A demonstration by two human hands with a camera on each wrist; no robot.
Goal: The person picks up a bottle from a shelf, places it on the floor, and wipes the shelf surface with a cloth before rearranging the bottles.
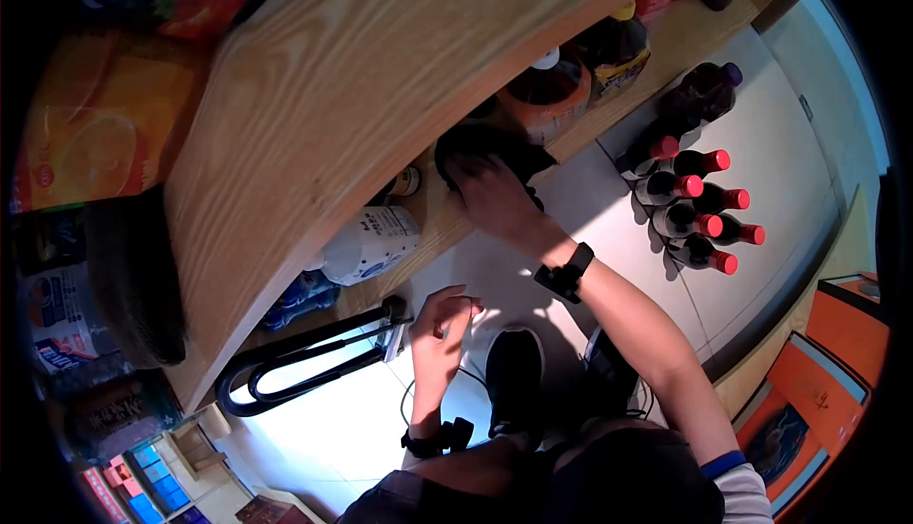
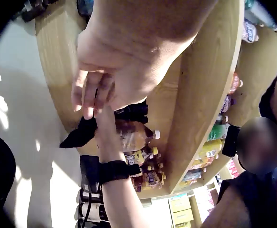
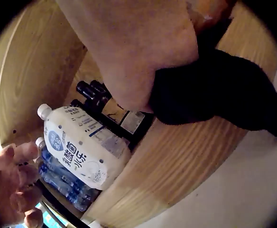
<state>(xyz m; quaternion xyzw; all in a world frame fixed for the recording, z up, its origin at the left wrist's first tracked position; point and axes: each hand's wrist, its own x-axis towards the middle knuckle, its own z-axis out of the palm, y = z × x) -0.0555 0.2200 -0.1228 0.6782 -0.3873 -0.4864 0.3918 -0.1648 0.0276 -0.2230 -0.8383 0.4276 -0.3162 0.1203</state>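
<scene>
Your right hand point(image 1: 495, 203), the nearer, is resting on the black cloth point(image 1: 518, 151) at upper centre, whose length is crossing the shelf edge point(image 3: 176, 152); its grip is indeterminable. Your left hand point(image 1: 440, 334), below, is curving loosely, empty.

pale tiled floor point(image 1: 775, 120), curved wooden shelf point(image 1: 352, 87)

Bright light glares on the tiled floor point(image 1: 304, 438), streaked with shadows; the wooden shelf's point(image 1: 323, 77) far left falls dim. Edges bow and blacken, and the left wrist view looks washed out.
</scene>
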